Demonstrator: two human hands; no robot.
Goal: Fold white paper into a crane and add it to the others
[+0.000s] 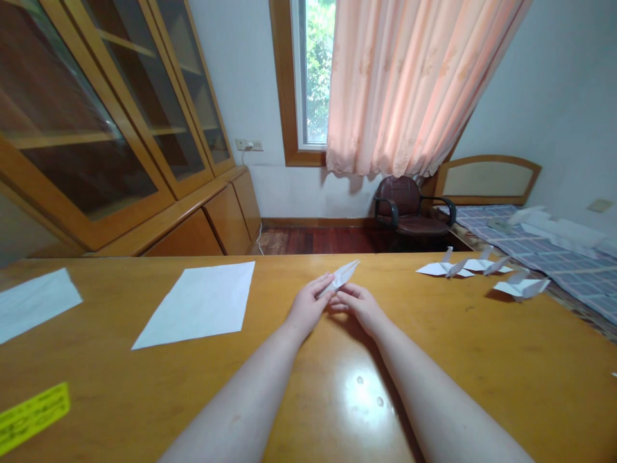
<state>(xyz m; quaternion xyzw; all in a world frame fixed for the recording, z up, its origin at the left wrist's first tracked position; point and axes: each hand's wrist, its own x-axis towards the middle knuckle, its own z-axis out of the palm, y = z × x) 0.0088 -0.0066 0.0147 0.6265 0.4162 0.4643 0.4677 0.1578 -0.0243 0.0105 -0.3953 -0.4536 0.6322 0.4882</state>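
A narrow folded white paper (343,275), pointed at its far end, is held just over the middle of the wooden table. My left hand (311,302) grips its near left side, fingers and thumb closed on it. My right hand (357,306) is curled against its near right side, with the fingertips meeting the left thumb at the paper's lower end. That lower end is partly hidden by the fingers. To the right stand several folded paper cranes, among them a front one (520,287) and a left one (446,267).
On the wooden table (193,399), a flat white sheet (205,305) lies left of my hands, with another sheet (36,302) at the far left. A yellow label (33,415) is near the left front. Beyond are a chair (409,209), a bed (554,251) and a cabinet (193,222).
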